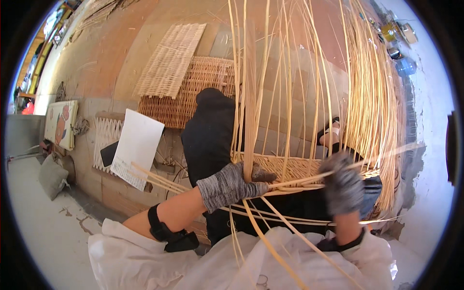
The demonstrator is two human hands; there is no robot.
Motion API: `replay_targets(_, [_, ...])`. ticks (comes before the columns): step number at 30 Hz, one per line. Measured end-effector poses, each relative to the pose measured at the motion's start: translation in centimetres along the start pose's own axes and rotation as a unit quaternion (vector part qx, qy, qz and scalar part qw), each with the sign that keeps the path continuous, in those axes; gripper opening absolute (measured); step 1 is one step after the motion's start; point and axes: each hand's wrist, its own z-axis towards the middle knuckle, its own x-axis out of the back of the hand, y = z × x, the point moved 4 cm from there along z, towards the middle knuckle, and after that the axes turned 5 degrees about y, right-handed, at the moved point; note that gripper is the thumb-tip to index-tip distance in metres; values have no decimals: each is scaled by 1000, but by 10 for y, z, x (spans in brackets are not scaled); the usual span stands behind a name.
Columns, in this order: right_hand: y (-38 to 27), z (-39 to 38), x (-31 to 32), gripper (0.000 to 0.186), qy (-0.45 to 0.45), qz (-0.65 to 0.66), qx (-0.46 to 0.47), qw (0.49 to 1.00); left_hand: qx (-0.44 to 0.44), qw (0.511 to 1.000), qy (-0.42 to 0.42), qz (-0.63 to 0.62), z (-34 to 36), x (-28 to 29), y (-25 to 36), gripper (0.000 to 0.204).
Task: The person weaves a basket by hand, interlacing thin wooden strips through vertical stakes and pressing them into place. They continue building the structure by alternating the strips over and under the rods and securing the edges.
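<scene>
The left hand (237, 182), closed around the wooden slat (249, 106), should brace the woven panel (300, 166). The right hand (342, 184) (blurred, grip unclear) should draw the pale strand (386, 155) snug.

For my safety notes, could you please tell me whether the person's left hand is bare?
No, the left hand is covered to the wrist by a mottled grey glove.
</scene>
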Motion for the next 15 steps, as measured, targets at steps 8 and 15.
replay_targets(8, [-39,75,-109,60,-123,-537,155,820,-76,995,69,-6,-2,-6,-10,33])
replay_targets(15, [22,27,-81,24,40,21,-127,991,-95,990,90,-61,3,-3,-6,14])
